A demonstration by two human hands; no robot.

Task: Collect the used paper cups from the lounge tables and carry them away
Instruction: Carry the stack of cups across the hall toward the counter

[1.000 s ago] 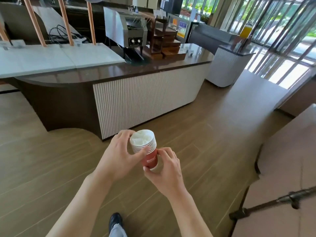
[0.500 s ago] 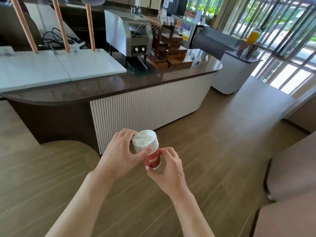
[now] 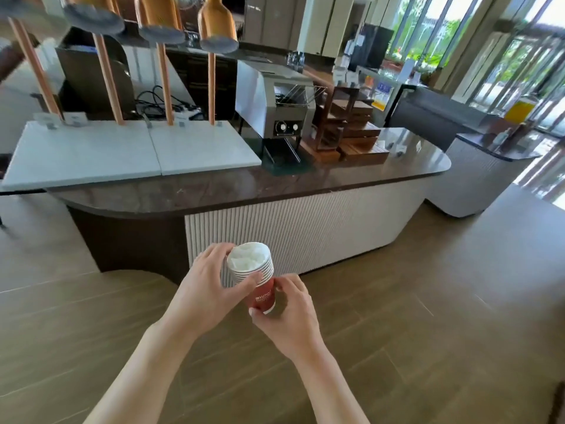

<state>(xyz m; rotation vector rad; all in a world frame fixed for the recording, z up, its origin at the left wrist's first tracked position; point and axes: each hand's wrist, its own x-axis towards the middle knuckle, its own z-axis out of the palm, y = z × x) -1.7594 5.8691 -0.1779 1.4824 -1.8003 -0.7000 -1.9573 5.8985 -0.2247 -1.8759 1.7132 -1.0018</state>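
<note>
I carry a stack of nested red paper cups (image 3: 260, 289) in front of me at waist height, tilted a little to the right. Crumpled white paper fills the top cup. My left hand (image 3: 208, 289) grips the white rims near the top, thumb across the front. My right hand (image 3: 290, 313) holds the red bottom cup from below and behind. Both forearms reach in from the lower edge of the view.
A curved buffet counter (image 3: 275, 188) with a dark stone top and white ribbed front stands just ahead. On it are white slabs (image 3: 128, 151), copper heat lamps (image 3: 217, 26), a steel toaster (image 3: 275, 108) and wooden trays (image 3: 351, 139). A second counter (image 3: 477, 175) is at right. Wooden floor (image 3: 428, 301) spreads around.
The counter has come closer and the view has risen, bringing the heat lamps into sight. The chairs at the right edge have dropped out of view. Both hands keep the same hold on the cups.
</note>
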